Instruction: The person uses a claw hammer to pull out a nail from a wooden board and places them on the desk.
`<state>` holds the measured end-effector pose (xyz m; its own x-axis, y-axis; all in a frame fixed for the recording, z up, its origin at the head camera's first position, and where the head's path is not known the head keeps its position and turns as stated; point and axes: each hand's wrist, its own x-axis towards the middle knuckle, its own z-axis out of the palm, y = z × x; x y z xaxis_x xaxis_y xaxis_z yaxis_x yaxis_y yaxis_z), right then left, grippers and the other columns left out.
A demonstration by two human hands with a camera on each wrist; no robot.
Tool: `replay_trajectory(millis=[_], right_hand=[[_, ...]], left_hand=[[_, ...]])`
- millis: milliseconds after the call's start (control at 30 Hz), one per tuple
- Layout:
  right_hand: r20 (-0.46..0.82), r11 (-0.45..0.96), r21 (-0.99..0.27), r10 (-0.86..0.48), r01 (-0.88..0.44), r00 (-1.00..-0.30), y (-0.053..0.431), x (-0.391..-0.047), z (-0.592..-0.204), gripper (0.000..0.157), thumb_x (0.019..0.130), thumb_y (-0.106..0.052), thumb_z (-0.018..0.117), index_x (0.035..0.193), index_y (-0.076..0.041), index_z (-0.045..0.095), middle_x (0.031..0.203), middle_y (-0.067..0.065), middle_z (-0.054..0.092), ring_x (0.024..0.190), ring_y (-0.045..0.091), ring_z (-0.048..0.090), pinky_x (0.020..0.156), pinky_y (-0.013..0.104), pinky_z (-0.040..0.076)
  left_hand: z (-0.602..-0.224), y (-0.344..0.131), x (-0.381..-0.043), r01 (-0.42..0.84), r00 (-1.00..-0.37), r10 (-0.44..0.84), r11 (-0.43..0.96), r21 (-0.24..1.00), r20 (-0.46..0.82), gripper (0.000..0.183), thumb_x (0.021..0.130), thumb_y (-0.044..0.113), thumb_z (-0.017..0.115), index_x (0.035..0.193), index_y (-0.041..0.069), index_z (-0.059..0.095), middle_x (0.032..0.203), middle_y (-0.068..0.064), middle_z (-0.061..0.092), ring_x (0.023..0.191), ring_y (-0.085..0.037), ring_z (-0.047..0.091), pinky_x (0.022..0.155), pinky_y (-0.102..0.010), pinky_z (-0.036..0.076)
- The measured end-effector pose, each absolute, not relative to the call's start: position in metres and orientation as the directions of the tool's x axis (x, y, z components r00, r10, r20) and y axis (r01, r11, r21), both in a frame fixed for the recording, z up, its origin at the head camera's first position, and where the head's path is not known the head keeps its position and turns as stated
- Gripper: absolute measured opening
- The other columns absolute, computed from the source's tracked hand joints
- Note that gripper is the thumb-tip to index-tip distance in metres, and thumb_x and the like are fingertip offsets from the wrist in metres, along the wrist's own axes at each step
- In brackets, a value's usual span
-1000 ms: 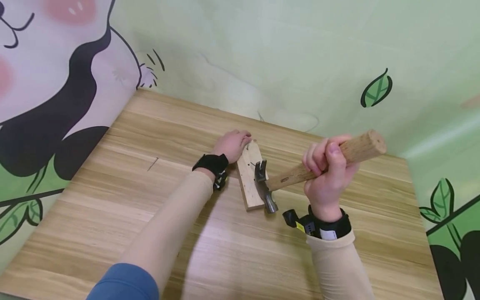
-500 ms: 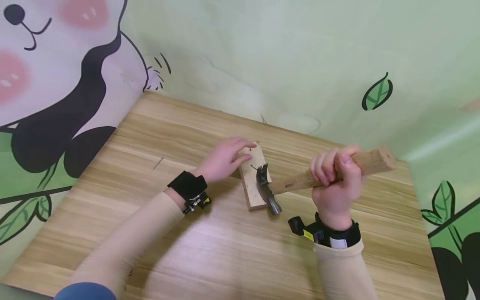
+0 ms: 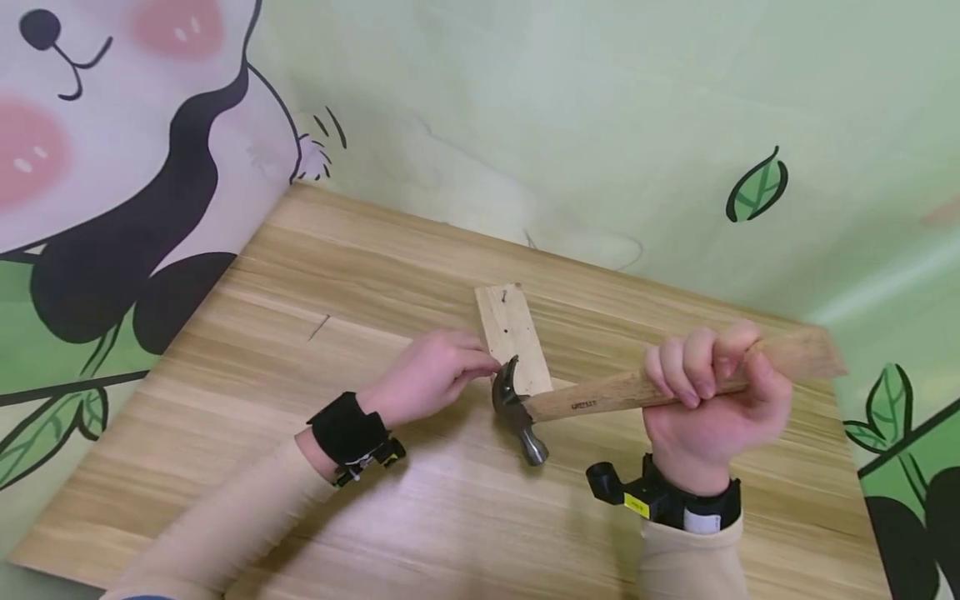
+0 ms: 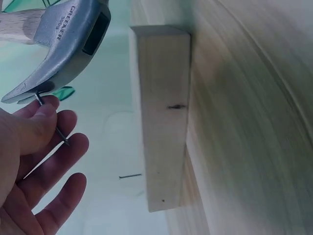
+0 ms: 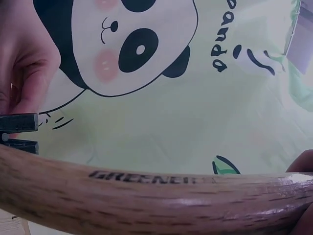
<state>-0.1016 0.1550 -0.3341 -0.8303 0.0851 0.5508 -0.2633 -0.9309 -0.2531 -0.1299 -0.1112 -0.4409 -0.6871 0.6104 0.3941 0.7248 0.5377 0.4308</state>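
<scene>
My right hand (image 3: pixel 716 404) grips the wooden handle of a claw hammer (image 3: pixel 517 412), its metal head over the near end of a pale wood block (image 3: pixel 521 342). Thumb and fingers of my left hand (image 3: pixel 427 375) pinch a thin nail (image 4: pixel 61 133) right at the hammer's claw. In the left wrist view the nail's upper end sits at the claw's slot and its tip points at my fingers. Another nail (image 3: pixel 504 296) stands up at the block's far end. A small dark hole (image 3: pixel 506 331) shows near the block's middle.
The block lies on a wood-grain tabletop (image 3: pixel 285 400). A thin dark line (image 3: pixel 318 327) shows on the table to the left. Behind and beside the table are pale green walls (image 3: pixel 555 108) with a painted panda and leaves.
My left hand has left the block's far end and come nearer, to the claw. The hammer has moved nearer me. The nail in mid-block is out, leaving a hole.
</scene>
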Motion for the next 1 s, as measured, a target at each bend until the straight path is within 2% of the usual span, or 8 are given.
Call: replay_trajectory(millis=[200, 467, 700, 867, 1000], right_hand=[[0.561, -0.943, -0.234, 0.069, -0.238, -0.825, 0.157, -0.099, -0.334, 0.030, 0.085, -0.015, 0.051, 0.068, -0.011, 0.027, 0.052, -0.003, 0.025, 0.040, 0.010, 0.023, 0.040, 0.024, 0.020], [0.566, -0.939, -0.263, 0.037, -0.223, -0.823, 0.154, -0.099, -0.335, 0.028, 0.086, -0.014, 0.050, 0.069, -0.009, 0.029, 0.051, -0.002, 0.027, 0.041, 0.011, 0.025, 0.040, 0.025, 0.021], [0.585, -0.935, -0.278, 0.017, -0.221, -0.811, 0.151, -0.101, -0.337, 0.029, 0.087, -0.014, 0.050, 0.069, -0.010, 0.027, 0.052, -0.002, 0.027, 0.041, 0.010, 0.025, 0.040, 0.024, 0.021], [0.598, -0.929, -0.287, 0.016, -0.232, -0.801, 0.151, -0.102, -0.338, 0.030, 0.087, -0.013, 0.051, 0.069, -0.010, 0.027, 0.052, -0.002, 0.026, 0.041, 0.010, 0.025, 0.040, 0.023, 0.022], [0.602, -0.922, -0.301, 0.015, -0.244, -0.798, 0.152, -0.102, -0.338, 0.030, 0.087, -0.012, 0.051, 0.069, -0.009, 0.027, 0.052, -0.002, 0.026, 0.040, 0.010, 0.025, 0.040, 0.023, 0.022]], left_hand=[[-0.436, -0.109, -0.123, 0.723, -0.690, 0.606, 0.552, 0.416, 0.397, 0.017, 0.098, 0.001, 0.076, 0.111, 0.007, 0.083, 0.105, -0.004, 0.079, 0.097, -0.020, 0.075, 0.088, -0.034, 0.061], [-0.436, -0.110, -0.121, 0.661, -0.749, 0.550, 0.577, 0.480, 0.370, 0.028, 0.092, -0.010, 0.075, 0.112, 0.008, 0.083, 0.110, -0.006, 0.079, 0.102, -0.021, 0.075, 0.092, -0.035, 0.061], [-0.431, -0.109, -0.120, 0.644, -0.765, 0.478, 0.533, 0.549, 0.432, 0.018, 0.097, -0.002, 0.076, 0.111, 0.007, 0.082, 0.107, -0.005, 0.080, 0.099, -0.020, 0.076, 0.091, -0.035, 0.061], [-0.432, -0.115, -0.119, 0.626, -0.777, 0.455, 0.489, 0.607, 0.435, 0.019, 0.097, -0.003, 0.076, 0.113, 0.006, 0.081, 0.110, -0.006, 0.080, 0.099, -0.017, 0.076, 0.089, -0.030, 0.060], [-0.432, -0.134, -0.117, 0.543, -0.835, 0.391, 0.478, 0.690, 0.386, 0.021, 0.097, -0.001, 0.076, 0.115, 0.006, 0.082, 0.112, -0.007, 0.080, 0.096, -0.016, 0.075, 0.083, -0.029, 0.061]])
